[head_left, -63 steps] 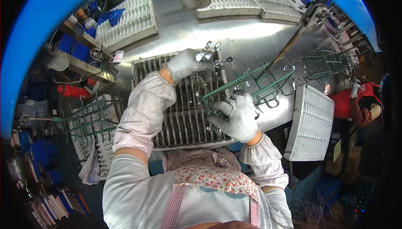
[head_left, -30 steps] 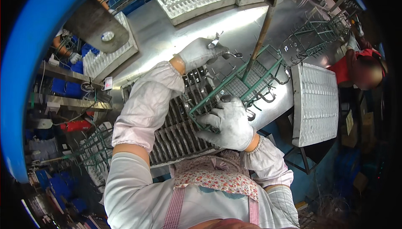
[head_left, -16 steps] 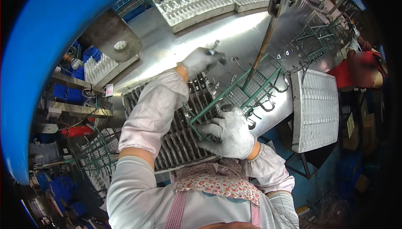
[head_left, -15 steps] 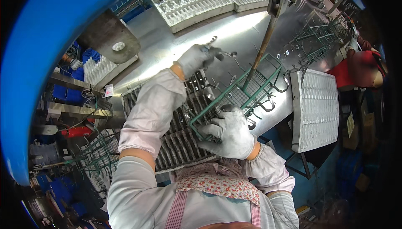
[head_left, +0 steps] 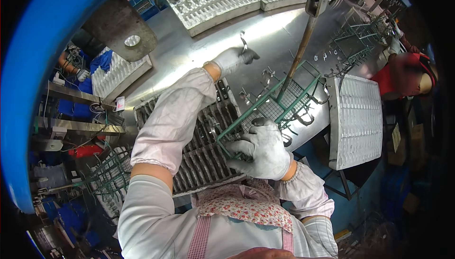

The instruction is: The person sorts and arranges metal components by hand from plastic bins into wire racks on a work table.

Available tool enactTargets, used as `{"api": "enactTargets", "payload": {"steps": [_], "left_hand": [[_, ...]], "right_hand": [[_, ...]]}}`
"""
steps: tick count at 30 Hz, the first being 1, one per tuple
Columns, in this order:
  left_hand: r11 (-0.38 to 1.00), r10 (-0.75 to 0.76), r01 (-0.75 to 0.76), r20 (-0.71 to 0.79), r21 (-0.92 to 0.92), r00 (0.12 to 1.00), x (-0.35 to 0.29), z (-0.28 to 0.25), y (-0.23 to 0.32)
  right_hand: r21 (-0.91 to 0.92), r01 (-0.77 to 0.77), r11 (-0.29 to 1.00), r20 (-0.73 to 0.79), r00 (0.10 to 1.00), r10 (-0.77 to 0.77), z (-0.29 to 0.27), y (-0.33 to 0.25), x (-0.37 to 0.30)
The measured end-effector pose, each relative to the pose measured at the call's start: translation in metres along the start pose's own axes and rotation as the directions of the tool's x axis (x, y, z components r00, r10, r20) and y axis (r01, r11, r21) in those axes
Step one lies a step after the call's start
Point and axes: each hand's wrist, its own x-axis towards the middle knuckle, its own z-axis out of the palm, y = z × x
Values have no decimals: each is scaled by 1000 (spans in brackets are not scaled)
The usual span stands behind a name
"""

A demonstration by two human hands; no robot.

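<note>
My left hand, in a white glove with dark fingertips, is stretched out over the steel table. Its fingers are closed on a small shiny metal piece with a ring-like end, which sticks up past them. With my gloved right hand I grip the near end of a green wire rack. The rack slopes up to the right, and several curved metal parts hang from its hooks. Under my left forearm and the rack lies a ribbed tray holding rows of dark, long metal parts.
A rusty rod with a clamp hangs down to the rack. White moulded trays stand at the back, right and left of the steel table. Other people work at the left, back and right. Another green rack stands far right.
My left hand has moved slightly right and turned. Two metal ends stuck out from it before; now one points upward. The right hand keeps its grip on the rack.
</note>
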Motion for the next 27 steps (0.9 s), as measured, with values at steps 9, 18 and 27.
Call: {"api": "enactTargets", "payload": {"steps": [9, 18, 27], "left_hand": [[969, -169, 169, 15, -178, 985, 44, 19, 75], [848, -318, 374, 203, -376, 926, 73, 42, 47], [776, -166, 207, 124, -595, 978, 82, 27, 27]], "right_hand": [[6, 30, 1000, -49, 998, -30, -9, 7, -2], [40, 32, 999, -52, 998, -30, -14, 15, -7], [55, 16, 998, -41, 999, -14, -23, 21, -13]]}}
